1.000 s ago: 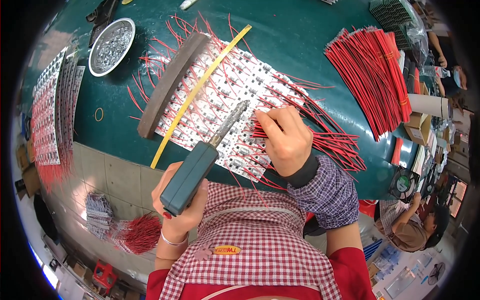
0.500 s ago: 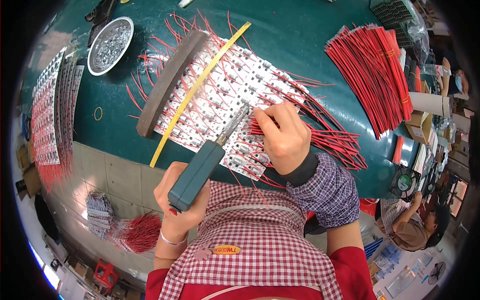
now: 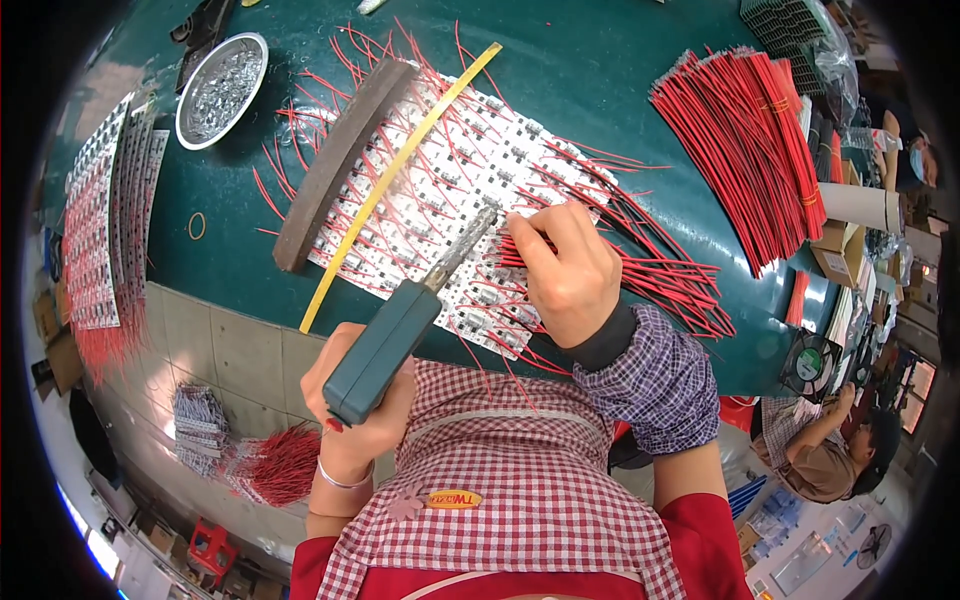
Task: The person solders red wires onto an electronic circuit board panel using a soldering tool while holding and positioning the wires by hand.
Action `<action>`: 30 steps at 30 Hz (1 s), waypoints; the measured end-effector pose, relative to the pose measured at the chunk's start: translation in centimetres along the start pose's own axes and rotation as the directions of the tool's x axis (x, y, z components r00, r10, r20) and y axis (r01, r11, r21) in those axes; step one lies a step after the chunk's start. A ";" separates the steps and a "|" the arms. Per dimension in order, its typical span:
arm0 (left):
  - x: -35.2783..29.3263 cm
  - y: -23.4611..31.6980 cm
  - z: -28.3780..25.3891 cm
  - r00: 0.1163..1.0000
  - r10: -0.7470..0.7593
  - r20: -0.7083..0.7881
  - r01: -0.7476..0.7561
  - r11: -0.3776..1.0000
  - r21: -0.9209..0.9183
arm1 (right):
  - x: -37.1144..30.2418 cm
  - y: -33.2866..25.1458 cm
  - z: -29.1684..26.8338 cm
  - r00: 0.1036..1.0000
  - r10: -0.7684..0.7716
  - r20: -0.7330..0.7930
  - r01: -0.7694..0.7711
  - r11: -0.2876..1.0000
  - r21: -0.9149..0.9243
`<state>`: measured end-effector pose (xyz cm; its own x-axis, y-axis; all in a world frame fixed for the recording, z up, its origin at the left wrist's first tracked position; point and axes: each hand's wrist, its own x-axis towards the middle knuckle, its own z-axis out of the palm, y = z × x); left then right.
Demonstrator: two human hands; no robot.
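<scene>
Since the earlier frames the soldering iron (image 3: 400, 330) has barely shifted: its tip has crept a little along the white circuit boards (image 3: 440, 190), and the right hand (image 3: 570, 275) has stayed pressed down beside it.

Head view: the left hand (image 3: 355, 400) is wrapped tight around the teal handle of the soldering iron, fingers (image 3: 318, 368) fully curled, near the front edge of the green table (image 3: 600, 90). The metal barrel slants up and right, its tip touching the boards just beside the right fingertips. The right hand's fingers (image 3: 535, 232) are bunched together, pinching a red wire (image 3: 520, 255) against the boards; how much of the wire they cover cannot be told. The boards lie in the middle of the table under a dark bar (image 3: 340, 160) and a yellow strip (image 3: 400, 175). A bundle of red wires (image 3: 750, 150) lies toward the right edge, a metal bowl (image 3: 220, 88) near the far left corner.
</scene>
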<state>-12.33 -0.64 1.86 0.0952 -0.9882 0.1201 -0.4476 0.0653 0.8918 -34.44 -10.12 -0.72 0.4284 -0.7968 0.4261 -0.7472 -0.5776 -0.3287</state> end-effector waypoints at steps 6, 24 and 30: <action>-0.5 -0.1 -0.3 0.999 0.045 -0.026 -0.044 0.998 0.035 | 0.0 -0.1 -0.1 1.000 -0.004 0.002 0.004 1.000 -0.019; -0.2 1.0 -0.1 0.999 0.006 0.053 -0.007 1.000 0.022 | -0.1 -0.3 -0.1 0.997 -0.067 0.043 0.071 0.993 -0.090; -0.4 0.7 -0.4 0.996 -0.012 0.086 0.009 0.999 0.036 | 0.0 -0.3 -0.2 0.995 -0.068 0.067 0.074 0.993 -0.091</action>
<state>-12.31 -0.09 2.61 0.0234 -0.9972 0.0711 -0.4784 0.0513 0.8767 -34.30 -9.86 -0.46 0.5114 -0.7655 0.3906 -0.7566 -0.6165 -0.2178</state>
